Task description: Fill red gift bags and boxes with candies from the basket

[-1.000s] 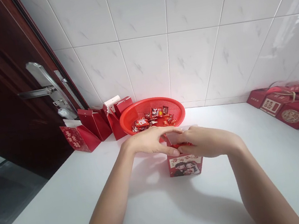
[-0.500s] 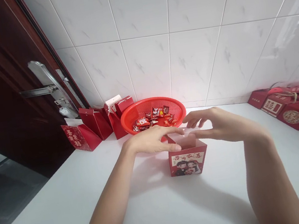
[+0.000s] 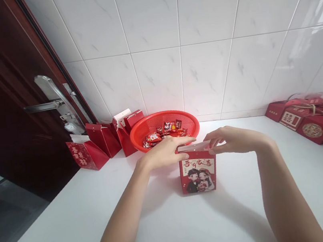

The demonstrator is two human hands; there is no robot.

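A red paper gift box [image 3: 199, 176] with a cartoon bride and groom on its front stands upright on the white table [image 3: 166, 233]. Its top panels lean in toward each other, leaving a narrow gap. At the box's upper left edge, my left hand [image 3: 167, 151] pinches it, thumb in front and fingers behind. My right hand [image 3: 232, 139] grips the upper right edge the same way, its fingers partly hidden by the box. Just behind the box sits a red plastic basket [image 3: 190, 118] holding small wrapped candies [image 3: 167, 128].
Several red paper boxes [image 3: 103, 139] with their tops upright stand at the back left, beside a dark door with a metal handle [image 3: 44, 106]. More decorated red boxes [image 3: 314, 126] are grouped at the right. A tiled wall [image 3: 158, 81] runs along the table's back edge.
The box's top was wide open before; now its front and back panels are drawn together at the top. Both hands have closed onto its upper edges. The camera view has shifted slightly.
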